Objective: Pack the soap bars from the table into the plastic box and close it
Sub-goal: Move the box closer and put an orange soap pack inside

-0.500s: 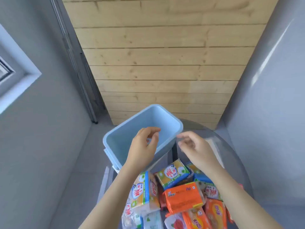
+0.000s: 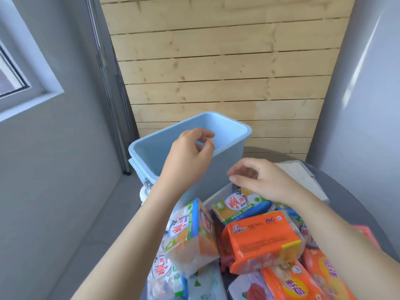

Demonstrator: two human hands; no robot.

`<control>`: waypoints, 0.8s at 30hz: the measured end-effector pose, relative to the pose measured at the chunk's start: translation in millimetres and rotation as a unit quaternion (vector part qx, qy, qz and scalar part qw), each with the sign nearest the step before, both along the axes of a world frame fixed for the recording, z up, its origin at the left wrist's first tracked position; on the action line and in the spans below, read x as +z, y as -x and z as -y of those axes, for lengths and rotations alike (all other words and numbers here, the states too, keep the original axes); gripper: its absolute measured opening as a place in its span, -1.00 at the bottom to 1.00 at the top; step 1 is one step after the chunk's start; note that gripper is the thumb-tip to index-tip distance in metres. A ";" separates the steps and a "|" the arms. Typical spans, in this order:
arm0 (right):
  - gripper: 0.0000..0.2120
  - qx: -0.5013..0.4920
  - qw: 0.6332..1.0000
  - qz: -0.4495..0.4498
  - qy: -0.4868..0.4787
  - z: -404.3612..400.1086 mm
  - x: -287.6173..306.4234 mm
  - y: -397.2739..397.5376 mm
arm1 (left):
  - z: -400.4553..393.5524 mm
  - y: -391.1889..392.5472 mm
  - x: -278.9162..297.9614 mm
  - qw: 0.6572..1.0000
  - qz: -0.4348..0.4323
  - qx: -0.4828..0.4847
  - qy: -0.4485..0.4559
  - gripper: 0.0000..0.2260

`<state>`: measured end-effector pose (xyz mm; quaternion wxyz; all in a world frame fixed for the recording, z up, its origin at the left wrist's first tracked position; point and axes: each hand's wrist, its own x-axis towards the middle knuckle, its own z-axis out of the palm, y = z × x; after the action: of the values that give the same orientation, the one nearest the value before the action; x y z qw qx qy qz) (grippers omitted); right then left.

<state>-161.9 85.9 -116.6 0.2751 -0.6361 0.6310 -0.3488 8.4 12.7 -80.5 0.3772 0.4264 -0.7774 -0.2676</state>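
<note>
The light blue plastic box [image 2: 229, 131] stands open at the far side of the table, and no soap shows inside it. My left hand [image 2: 188, 156] hovers over its near rim, fingers loosely curled and holding nothing. My right hand [image 2: 259, 180] hangs just above a yellow-green soap pack [image 2: 240, 204], fingers relaxed, gripping nothing. Nearer me lie several wrapped soap bars in a pile, among them an orange pack [image 2: 262, 239] and a yellow-blue pack [image 2: 190, 234].
The round dark glass table [image 2: 350, 191] ends just left of the box, over grey floor. A white flat piece [image 2: 303, 176] lies right of the box. A wooden plank wall [image 2: 216, 72] stands behind, with grey walls on both sides.
My right hand has dropped from beside the box's rim toward the yellow-green soap pack. My left hand has stayed over the box.
</note>
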 end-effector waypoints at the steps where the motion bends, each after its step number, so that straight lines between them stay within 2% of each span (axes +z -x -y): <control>1: -0.92 0.006 1.000 -0.003 -0.001 -3.5 -1.6 -0.7 | -2.3 -1.3 -2.4 1.000 0.004 0.003 0.009 -0.82; 8: -0.87 0.043 0.997 -0.024 -0.061 -39.3 -16.2 -2.4 | -23.7 -21.1 -18.5 0.996 0.067 0.052 -0.013 -0.75; 10: -0.85 0.062 0.995 -0.022 -0.080 -50.3 -21.3 2.5 | -30.4 -25.1 -22.8 0.995 0.074 0.071 0.004 -0.74; 13: -0.71 0.091 0.985 -0.064 -0.134 -67.0 -21.2 7.5 | -40.0 -27.9 -24.1 0.992 0.089 0.085 0.030 -0.75; 17: -0.42 0.136 0.968 -0.089 -0.192 -78.1 -16.0 9.9 | -46.4 -32.1 -27.7 0.987 0.107 0.107 0.050 -0.78; 19: -0.30 0.147 0.959 -0.113 -0.215 -76.8 -13.3 8.7 | -46.1 -35.9 -33.1 0.982 0.126 0.123 0.073 -0.74; 22: -0.20 0.141 0.951 -0.159 -0.224 -71.6 -13.3 4.8 | -44.9 -43.0 -38.8 0.983 0.112 0.116 0.089 -0.68; 24: -0.20 0.119 0.956 -0.142 -0.229 -68.5 -16.6 3.1 | -42.7 -47.8 -40.2 0.985 0.095 0.106 0.094 -0.69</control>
<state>-164.9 154.4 -133.1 0.3606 -0.6698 0.6458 -0.0659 56.3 55.5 -120.7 0.3664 0.4926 -0.7816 -0.1105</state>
